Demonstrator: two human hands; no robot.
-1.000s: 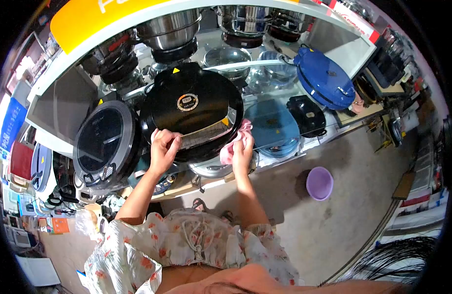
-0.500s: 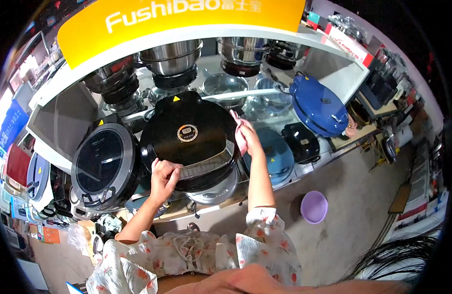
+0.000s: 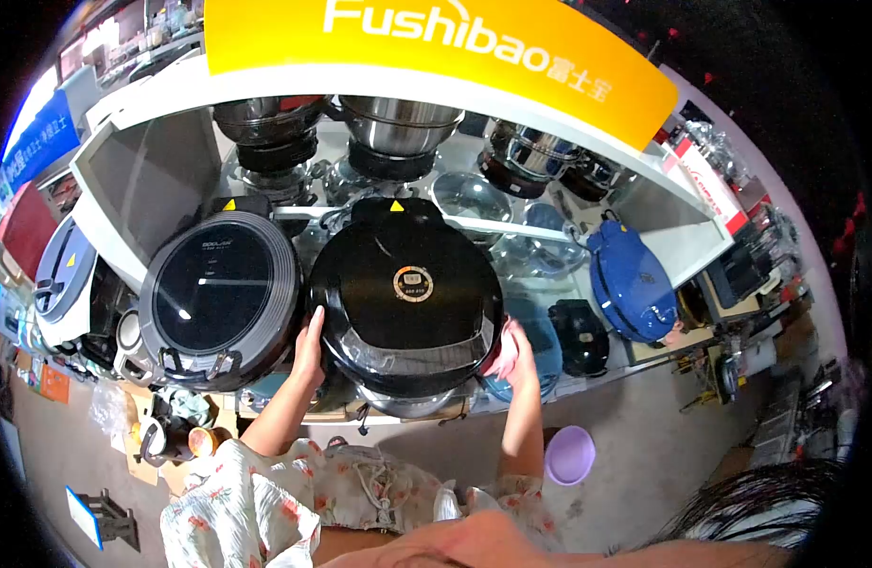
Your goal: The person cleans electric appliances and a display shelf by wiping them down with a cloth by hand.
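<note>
A large round black electric pan (image 3: 407, 275) with a closed lid and a round dial-like label sits on the glass shelf. My left hand (image 3: 310, 348) is against its left edge, fingers pointing up along the side. At its lower right edge my right hand (image 3: 513, 352) is closed round a pink cloth (image 3: 500, 358), most of it hidden by the fingers. Left of the black pan stands a grey-rimmed black pan (image 3: 218, 293). A teal pan (image 3: 535, 355) lies just beyond my right hand.
Steel pots (image 3: 398, 123) stand at the back under a yellow sign (image 3: 474, 47). A small black appliance (image 3: 580, 338) and a blue pan (image 3: 633, 284) are to the right. On the floor is a purple basin (image 3: 570, 454); kettles (image 3: 152, 440) stand low at left.
My left hand has moved from the black pan's lower front to its left edge. My right hand, with the cloth, has come down the right edge. The view has turned.
</note>
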